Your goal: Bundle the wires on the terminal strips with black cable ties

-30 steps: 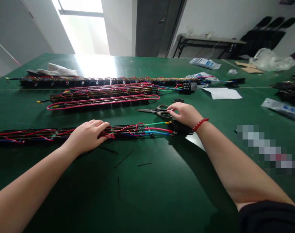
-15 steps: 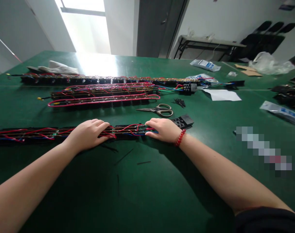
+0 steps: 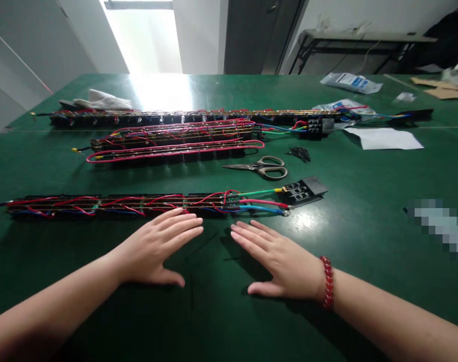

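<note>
A long black wired strip assembly with red and blue wires lies across the green table in front of me. At its right end, green, red and blue cables lead toward a black terminal block. My left hand is open and palm down just in front of the strip, fingers stretched and thumb apart; its fingertips overlap the strip's near edge in view. My right hand, with a red bead bracelet on the wrist, is likewise open, below the cables. Neither hand holds anything.
Behind the strip lie scissors, a small pile of black ties, a shorter wired bundle and another long strip. White paper, a plastic packet and a white cloth rest farther back. The table's far edge borders a bright window.
Both hands have let go of the strip and drawn back toward me, fingers now spread. The strip's cables and terminal block have come into view. The camera view has shifted.
</note>
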`<move>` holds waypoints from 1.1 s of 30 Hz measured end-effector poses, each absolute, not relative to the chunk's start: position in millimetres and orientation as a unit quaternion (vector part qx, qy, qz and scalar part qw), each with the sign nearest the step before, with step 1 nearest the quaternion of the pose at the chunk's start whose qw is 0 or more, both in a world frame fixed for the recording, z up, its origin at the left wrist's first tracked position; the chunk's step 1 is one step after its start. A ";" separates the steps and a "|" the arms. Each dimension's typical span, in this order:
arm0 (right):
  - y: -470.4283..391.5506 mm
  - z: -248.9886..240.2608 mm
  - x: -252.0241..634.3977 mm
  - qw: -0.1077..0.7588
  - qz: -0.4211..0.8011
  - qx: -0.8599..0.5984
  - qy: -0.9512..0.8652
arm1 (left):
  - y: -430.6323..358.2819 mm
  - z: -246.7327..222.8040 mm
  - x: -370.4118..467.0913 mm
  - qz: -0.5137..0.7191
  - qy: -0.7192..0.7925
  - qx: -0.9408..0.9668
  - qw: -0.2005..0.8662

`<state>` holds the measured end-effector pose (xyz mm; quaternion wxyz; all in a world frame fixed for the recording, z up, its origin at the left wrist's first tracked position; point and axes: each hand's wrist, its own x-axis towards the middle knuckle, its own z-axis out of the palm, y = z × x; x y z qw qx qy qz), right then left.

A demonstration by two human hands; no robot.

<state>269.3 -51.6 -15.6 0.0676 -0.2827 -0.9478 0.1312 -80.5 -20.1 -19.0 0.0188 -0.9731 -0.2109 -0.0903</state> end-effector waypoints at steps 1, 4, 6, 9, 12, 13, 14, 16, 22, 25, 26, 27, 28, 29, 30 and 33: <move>-52.6 -14.9 267.4 0.050 0.147 -0.291 -0.944 | -29.6 -20.3 -80.0 -0.067 -0.214 -0.975 0.011; -47.7 -12.2 259.2 0.018 0.176 -0.303 -0.937 | -53.3 -21.9 -76.6 -0.027 -0.254 -0.967 0.001; -42.2 -11.5 251.6 0.014 0.188 -0.291 -0.938 | -63.7 -21.9 -69.0 -0.010 -0.274 -0.962 -0.005; -37.0 -13.8 240.3 0.036 0.192 -0.271 -0.943 | -72.6 -22.4 -47.1 -0.020 -0.290 -0.957 -0.001; -34.6 -18.9 236.1 0.079 0.182 -0.270 -0.942 | -76.2 -24.0 -19.9 -0.048 -0.308 -0.950 0.003; -33.5 -20.4 236.9 0.099 0.178 -0.274 -0.940 | -76.1 -24.2 -12.4 -0.055 -0.317 -0.947 -0.004; -32.1 -21.5 238.6 0.122 0.174 -0.280 -0.936 | -75.3 -24.1 -6.5 -0.067 -0.327 -0.943 -0.015; -28.2 -22.1 243.3 0.167 0.161 -0.289 -0.929 | -70.8 -22.5 -1.4 -0.097 -0.336 -0.935 -0.052; -18.9 -17.8 248.1 0.220 0.166 -0.291 -0.916 | -46.9 -11.6 -28.2 -0.153 -0.310 -0.935 -0.075; -19.9 -17.7 245.5 0.227 0.173 -0.294 -0.912 | -37.7 -10.1 -40.1 -0.094 -0.295 -0.949 -0.051; -20.7 -17.9 244.7 0.230 0.173 -0.292 -0.912 | -35.7 -10.3 -41.6 -0.084 -0.291 -0.952 -0.042; -21.4 -18.2 244.1 0.232 0.173 -0.288 -0.913 | -34.3 -10.6 -42.1 -0.082 -0.292 -0.953 -0.030; -22.2 -18.3 243.6 0.234 0.173 -0.283 -0.914 | -33.5 -10.7 -41.9 -0.086 -0.296 -0.951 -0.015; -22.8 -18.3 243.2 0.235 0.171 -0.276 -0.916 | -33.2 -10.5 -41.3 -0.090 -0.303 -0.949 0.000; -23.3 -18.2 242.9 0.235 0.167 -0.269 -0.919 | -33.3 -9.9 -40.8 -0.092 -0.310 -0.946 0.012; -24.4 -16.7 242.2 0.226 0.155 -0.263 -0.925 | -34.7 -5.9 -41.4 -0.074 -0.322 -0.944 0.022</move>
